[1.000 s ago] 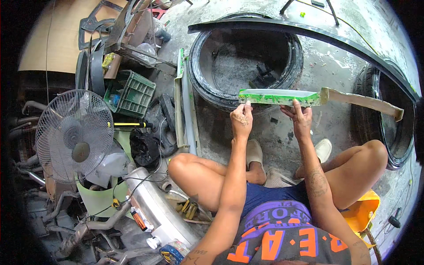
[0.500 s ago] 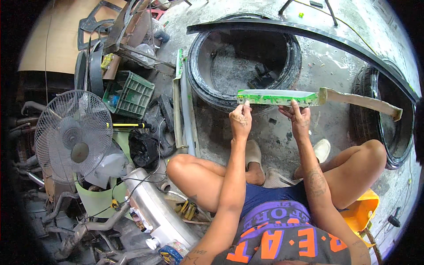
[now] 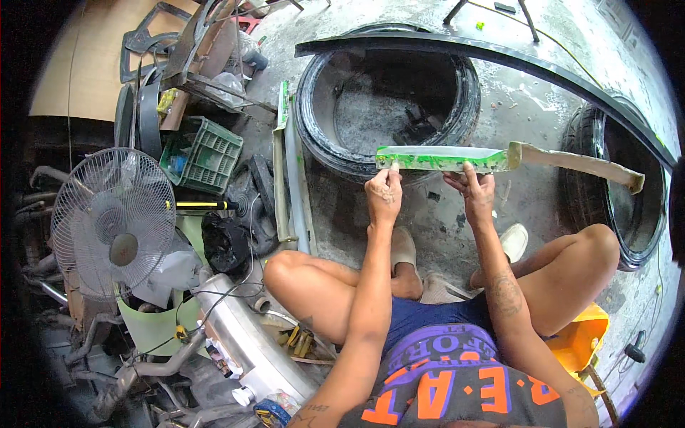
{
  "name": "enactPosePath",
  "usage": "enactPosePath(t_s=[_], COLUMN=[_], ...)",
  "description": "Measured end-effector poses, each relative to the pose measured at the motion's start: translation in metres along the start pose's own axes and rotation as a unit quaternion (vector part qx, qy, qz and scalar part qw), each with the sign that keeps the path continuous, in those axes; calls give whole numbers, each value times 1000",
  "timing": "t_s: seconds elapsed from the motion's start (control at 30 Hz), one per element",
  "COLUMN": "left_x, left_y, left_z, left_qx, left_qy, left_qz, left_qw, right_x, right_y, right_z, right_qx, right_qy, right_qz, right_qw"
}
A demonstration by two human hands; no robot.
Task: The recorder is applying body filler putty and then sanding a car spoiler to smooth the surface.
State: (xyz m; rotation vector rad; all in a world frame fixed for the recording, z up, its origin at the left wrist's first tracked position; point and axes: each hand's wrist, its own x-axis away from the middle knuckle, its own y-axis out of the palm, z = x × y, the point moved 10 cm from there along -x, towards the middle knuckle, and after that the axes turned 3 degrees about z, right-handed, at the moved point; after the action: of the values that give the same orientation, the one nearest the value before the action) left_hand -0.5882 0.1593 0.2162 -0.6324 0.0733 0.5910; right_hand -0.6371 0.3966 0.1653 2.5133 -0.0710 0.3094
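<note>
Across the front of me I hold a long, curved trim strip (image 3: 446, 155). Its left half is pale with bright green along the near side; past a step, the right part is a bare beige strip running out over a tyre. My left hand (image 3: 384, 194) pinches the green part near its left end, thumb on the near face. Farther right along the same part, my right hand (image 3: 474, 191) grips it with the thumb on the near face and the other fingers partly behind it. The far end of the strip hangs unsupported.
A tyre (image 3: 308, 107) lies ahead, another tyre (image 3: 581, 167) stands at right, with a long black strip (image 3: 457, 44) across both. At left are a fan (image 3: 123, 207), a green crate (image 3: 207, 153), metal pipes and a silver cylinder (image 3: 242, 335). A yellow stool (image 3: 581, 339) is beneath me.
The whole scene has shifted slightly left in view. Both hands keep their hold on the trim strip, which stays in nearly the same position.
</note>
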Motion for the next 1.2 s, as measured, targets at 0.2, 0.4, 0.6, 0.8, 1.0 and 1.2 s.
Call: enactPosePath(t_s=[0.2,0.4,0.6,0.8,1.0,1.2], left_x=[5,5,7,10,10,6], left_y=[6,10,13,15,15,17], left_z=[-1,8,10,11,11,4], left_qx=[-8,10,15,37,17,32], left_qy=[-17,11,-2,5,-5,-39], left_qz=[-17,-18,-24,-22,-32,-42], left_qw=[1000,1000,1000,999,999,998], right_x=[2,1,0,0,1,0], right_y=[3,2,0,2,3,1], right_z=[-3,-1,-1,0,-3,-2], right_qx=[-1,-1,1,4,4,4], right_qy=[-7,-10,-10,-3,-14,-9], right_qz=[4,1,-1,-8,6,9], right_qw=[1000,1000,1000,1000,1000,1000])
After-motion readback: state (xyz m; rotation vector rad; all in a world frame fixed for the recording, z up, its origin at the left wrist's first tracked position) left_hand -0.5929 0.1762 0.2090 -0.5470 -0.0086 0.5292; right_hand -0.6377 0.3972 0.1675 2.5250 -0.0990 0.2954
